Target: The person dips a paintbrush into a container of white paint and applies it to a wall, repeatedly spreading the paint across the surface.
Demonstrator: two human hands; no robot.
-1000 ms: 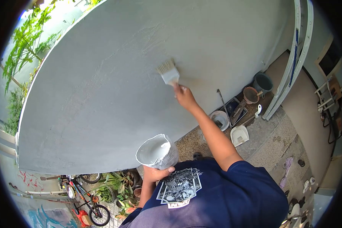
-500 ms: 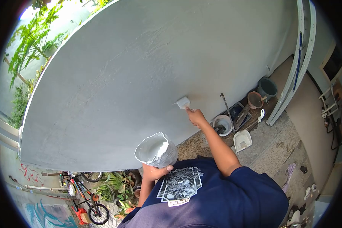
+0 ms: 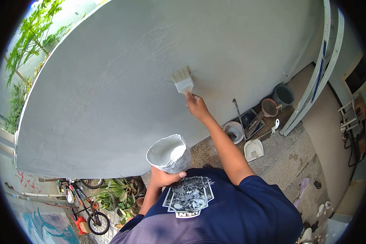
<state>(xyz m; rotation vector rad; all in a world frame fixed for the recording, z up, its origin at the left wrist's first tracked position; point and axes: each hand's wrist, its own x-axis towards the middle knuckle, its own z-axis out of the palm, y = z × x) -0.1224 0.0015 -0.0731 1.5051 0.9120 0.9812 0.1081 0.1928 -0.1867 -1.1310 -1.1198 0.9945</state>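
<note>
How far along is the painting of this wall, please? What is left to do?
Done: the wall looks evenly grey, so fresh coat cannot be told from old. In hand: the right hand presses the brush on the wall's middle; the left hand holds a cup of white paint. Left: unclear, but the cup looks well filled.

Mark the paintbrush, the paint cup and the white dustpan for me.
paintbrush [image 3: 184, 83]: head view, on the pale ferrule below the bristles.
paint cup [image 3: 181, 162]: head view, on its outer wall.
white dustpan [image 3: 253, 149]: head view, on the pan's middle.
</note>
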